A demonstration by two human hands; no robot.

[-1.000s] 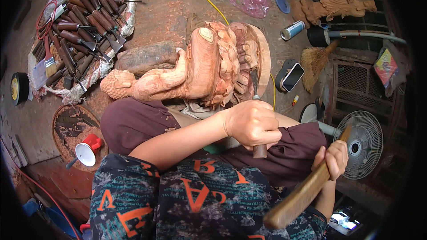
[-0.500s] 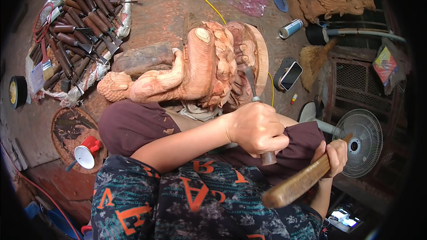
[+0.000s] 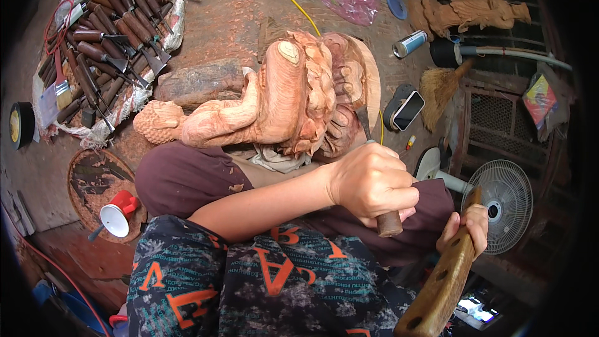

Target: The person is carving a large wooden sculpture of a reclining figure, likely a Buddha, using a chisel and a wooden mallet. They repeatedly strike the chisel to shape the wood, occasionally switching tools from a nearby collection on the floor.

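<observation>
A large reddish wood carving (image 3: 281, 93) with curled, lumpy relief lies across my lap. My left hand (image 3: 374, 181) is shut on a chisel; the dark handle end (image 3: 390, 223) sticks out below the fist. The chisel blade (image 3: 364, 123) points up into the carving's right side. My right hand (image 3: 468, 228), lower right, grips a long brown wooden mallet (image 3: 440, 287). The mallet head hangs down toward the lower edge, apart from the chisel handle.
Several wood-handled chisels (image 3: 112, 37) lie on a cloth at upper left, with a brush (image 3: 59, 90) and a tape roll (image 3: 19, 123). A red and white cup (image 3: 118, 215) stands at left. A phone (image 3: 409, 109), a small broom (image 3: 440, 87) and a fan (image 3: 502, 203) are on the right.
The mallet head has dropped lower and farther from the chisel handle. My left hand with the chisel has shifted slightly right and down. The carving stays put.
</observation>
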